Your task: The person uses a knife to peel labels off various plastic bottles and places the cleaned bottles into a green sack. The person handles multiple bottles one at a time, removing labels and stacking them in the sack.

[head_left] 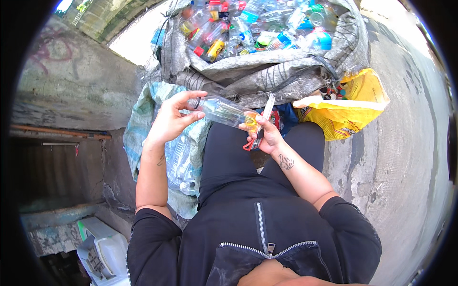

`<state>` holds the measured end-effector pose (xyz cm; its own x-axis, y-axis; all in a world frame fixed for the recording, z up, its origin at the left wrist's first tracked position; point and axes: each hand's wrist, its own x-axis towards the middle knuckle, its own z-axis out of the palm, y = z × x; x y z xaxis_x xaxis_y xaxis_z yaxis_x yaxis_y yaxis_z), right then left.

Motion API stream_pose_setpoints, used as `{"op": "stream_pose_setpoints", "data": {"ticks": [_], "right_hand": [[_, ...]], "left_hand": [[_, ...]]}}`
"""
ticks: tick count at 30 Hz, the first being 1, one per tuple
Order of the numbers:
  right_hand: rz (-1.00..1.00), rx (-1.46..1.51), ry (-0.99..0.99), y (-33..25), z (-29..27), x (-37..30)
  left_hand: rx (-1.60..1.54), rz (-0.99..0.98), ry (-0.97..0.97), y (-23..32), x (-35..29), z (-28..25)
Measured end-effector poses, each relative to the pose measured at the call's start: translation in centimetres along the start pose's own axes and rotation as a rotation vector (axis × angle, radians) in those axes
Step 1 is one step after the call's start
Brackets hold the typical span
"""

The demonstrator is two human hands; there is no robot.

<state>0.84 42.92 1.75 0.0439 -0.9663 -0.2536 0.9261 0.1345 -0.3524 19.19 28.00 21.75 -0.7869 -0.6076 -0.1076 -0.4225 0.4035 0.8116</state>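
A clear plastic bottle (223, 111) lies tilted across my lap, its neck to the left and its base to the right. Its neck end sits between the thumb and fingers of my left hand (175, 118), and the other fingers are loosely curled. My right hand (268, 135) is closed at the base, near some yellow-orange colour on the bottle. That same hand also holds a cutter (270, 104), its pale blade pointing away from me and a red part showing below the fingers. Whether the bottle's neck carries a cap is hard to tell.
A big grey woven sack (267, 71) full of used plastic bottles (248, 28) stands ahead. At its right is a yellow bag (355, 107) with bottle caps (334, 91) inside. A pale blue-green sack (138, 124) with clear bottles is at my left. A grey plastic container (102, 250) stands lower left.
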Motion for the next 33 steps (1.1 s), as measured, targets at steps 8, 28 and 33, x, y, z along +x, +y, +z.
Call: {"op": "stream_pose_setpoints", "data": {"ticks": [8, 28, 33], "right_hand": [[0.169, -0.517, 0.057, 1.9, 2.3, 2.5], [-0.023, -1.340, 0.283, 0.1, -8.1, 5.1], [-0.005, -1.269, 0.343, -0.8, -9.0, 6.3]], "left_hand": [[0.043, -0.209, 0.632, -7.0, -12.0, -9.9], [0.416, 0.077, 0.520, -18.9, 15.8, -5.4], [0.675, -0.152, 0.206, -23.8, 37.0, 0.4]]}}
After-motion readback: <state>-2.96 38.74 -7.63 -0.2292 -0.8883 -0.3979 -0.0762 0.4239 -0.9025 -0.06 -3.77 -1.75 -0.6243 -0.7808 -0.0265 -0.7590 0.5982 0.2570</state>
